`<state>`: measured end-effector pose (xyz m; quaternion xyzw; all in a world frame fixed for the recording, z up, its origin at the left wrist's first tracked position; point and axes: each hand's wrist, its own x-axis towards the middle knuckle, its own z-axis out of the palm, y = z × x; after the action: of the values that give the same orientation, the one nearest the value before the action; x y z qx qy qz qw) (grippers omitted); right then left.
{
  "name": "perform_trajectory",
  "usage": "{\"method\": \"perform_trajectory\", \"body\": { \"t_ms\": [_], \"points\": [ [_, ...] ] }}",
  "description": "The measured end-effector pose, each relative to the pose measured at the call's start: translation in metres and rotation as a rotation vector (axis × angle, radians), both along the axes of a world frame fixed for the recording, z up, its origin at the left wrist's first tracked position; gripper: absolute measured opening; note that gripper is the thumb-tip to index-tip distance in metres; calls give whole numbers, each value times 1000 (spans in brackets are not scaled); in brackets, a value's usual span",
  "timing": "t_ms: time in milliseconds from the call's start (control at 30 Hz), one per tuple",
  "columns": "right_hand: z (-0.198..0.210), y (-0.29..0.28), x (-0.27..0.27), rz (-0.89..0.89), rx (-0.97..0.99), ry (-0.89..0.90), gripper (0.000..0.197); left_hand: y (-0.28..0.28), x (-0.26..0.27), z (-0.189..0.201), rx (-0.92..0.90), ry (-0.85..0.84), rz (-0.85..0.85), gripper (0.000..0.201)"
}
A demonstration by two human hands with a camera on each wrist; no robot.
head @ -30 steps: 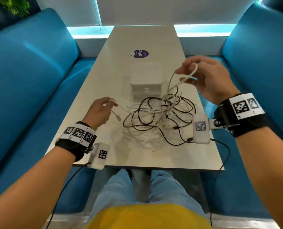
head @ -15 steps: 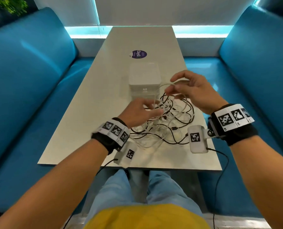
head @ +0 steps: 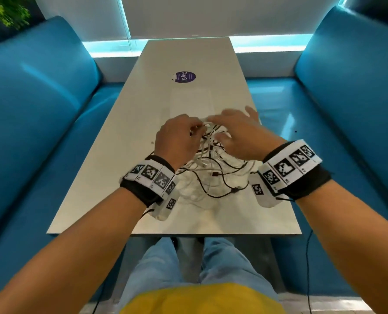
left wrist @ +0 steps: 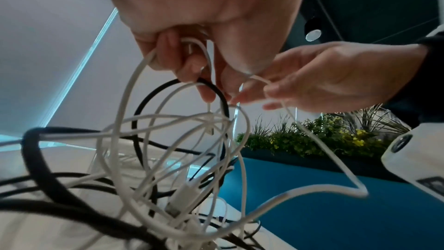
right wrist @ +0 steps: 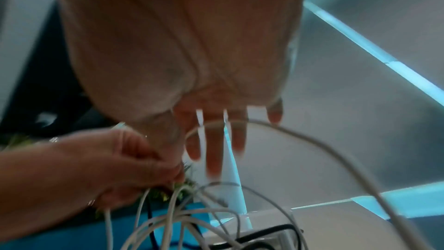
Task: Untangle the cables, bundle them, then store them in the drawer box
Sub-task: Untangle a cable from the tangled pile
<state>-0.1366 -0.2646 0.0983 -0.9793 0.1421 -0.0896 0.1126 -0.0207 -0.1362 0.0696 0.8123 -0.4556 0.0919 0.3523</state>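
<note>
On table (head: 143,114), tangled black-and-white cables (head: 212,165)

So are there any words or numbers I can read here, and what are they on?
"Clay6", sideways on the purple sticker on the table; last character could be G.
Smaller print on that sticker: too small to read.
Wristbands: square code patterns only, tiny marks unreadable.

Head view looking down, wrist views close underneath, sharing cables (head: 207,155)
</note>
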Motion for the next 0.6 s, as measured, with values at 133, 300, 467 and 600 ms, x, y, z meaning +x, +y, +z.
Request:
{"method": "perform_trajectory", "body": {
  "t_ms": [133,300,467,600],
  "points": [
    [11,9,15,-8,17,-118,25,6,2,5,-7,-5,71,23],
    [16,15,17,5,427,-481,20,2,-5,-7,152,168,133,16],
    [51,5,1,24,587,-587,19,5,-7,-39,264,244,134,22],
    [40,-15,-5,-285,237,-297,39,11,3,-36,214,231,165,38]
  ]
}}
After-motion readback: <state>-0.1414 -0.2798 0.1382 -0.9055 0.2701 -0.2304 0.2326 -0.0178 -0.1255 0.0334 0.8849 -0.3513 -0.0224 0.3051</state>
